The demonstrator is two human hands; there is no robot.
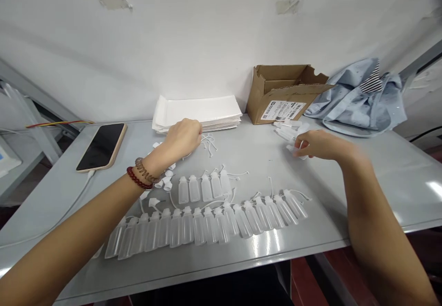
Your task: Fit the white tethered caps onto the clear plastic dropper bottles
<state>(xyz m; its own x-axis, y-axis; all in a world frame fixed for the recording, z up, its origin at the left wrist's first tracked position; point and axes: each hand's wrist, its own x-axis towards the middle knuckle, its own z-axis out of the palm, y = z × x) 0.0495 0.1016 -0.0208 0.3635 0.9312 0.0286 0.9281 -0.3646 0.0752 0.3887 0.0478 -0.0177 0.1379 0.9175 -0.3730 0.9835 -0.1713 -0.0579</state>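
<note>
My left hand, with two beaded bracelets at the wrist, is closed over several thin white straps; its fingertips are hidden. White caps lie under and beside that wrist. On the right, my right hand pinches a translucent plastic bottle, mostly covered by the fingers. More loose bottles are just beyond it. Nearer to me, a long row of small translucent squeeze bottles lies side by side. Behind them is a shorter row of bottles. Thin straps trail from many necks.
A stack of white envelopes lies against the wall. Next to it stands an open cardboard box, with light blue fabric at the right. A phone with a white cable lies left. The table's front edge is close to me.
</note>
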